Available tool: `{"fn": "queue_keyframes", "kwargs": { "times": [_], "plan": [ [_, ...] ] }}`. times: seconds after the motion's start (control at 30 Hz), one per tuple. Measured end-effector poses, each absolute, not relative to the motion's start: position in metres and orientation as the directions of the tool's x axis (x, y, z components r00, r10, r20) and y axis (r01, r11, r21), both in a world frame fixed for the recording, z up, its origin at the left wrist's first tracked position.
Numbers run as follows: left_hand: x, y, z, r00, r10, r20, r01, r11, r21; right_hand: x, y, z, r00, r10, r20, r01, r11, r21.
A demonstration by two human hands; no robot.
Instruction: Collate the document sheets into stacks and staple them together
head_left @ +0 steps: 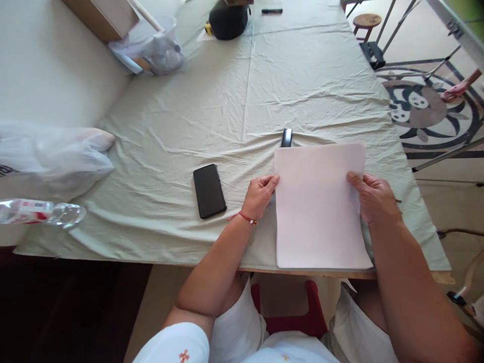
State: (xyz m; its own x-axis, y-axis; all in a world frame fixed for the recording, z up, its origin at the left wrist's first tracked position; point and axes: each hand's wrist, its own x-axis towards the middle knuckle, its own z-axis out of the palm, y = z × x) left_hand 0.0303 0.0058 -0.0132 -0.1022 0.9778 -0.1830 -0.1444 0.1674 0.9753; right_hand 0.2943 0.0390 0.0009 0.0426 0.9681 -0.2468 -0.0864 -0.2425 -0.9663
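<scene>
A stack of white paper point(319, 212) is held by its two sides over the front of the cloth-covered table. My left hand point(260, 194) pinches the left edge, thumb on top. On the right edge, my right hand point(372, 194) grips with its thumb across the sheet and the fingers behind. The lower right corners of the sheets fan slightly apart. Just beyond the top edge, a dark, shiny object point(287, 137) sticks out, partly hidden by the paper. A black smartphone point(209, 191) lies to the left of my left hand.
A pale green cloth point(212, 111) with wrinkles covers the table. At the left lie a plastic bottle point(41, 212) and a white plastic bag point(53, 159). Farther back are a clear bag point(164, 53), a black rounded case point(229, 21) and a black marker point(272, 10). A wooden stool point(366, 20) stands beyond the right edge.
</scene>
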Motion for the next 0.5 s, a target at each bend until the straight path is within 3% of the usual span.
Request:
{"fn": "queue_keyframes", "kwargs": {
  "times": [0.17, 0.33, 0.5],
  "plan": [
    [0.022, 0.004, -0.011, -0.003, 0.975, -0.223, 0.011, 0.223, 0.975, 0.296, 0.041, 0.001, 0.065, 0.968, -0.243, -0.092, -0.237, -0.967],
    [0.019, 0.004, -0.012, 0.06, 0.956, -0.287, -0.026, 0.289, 0.957, 0.297, 0.043, -0.001, 0.042, 0.971, -0.236, -0.102, -0.231, -0.968],
    [0.019, 0.008, -0.019, -0.111, 0.955, -0.277, -0.11, 0.265, 0.958, 0.295, 0.042, -0.003, -0.032, 0.973, -0.229, -0.07, -0.231, -0.97]
  ]
}}
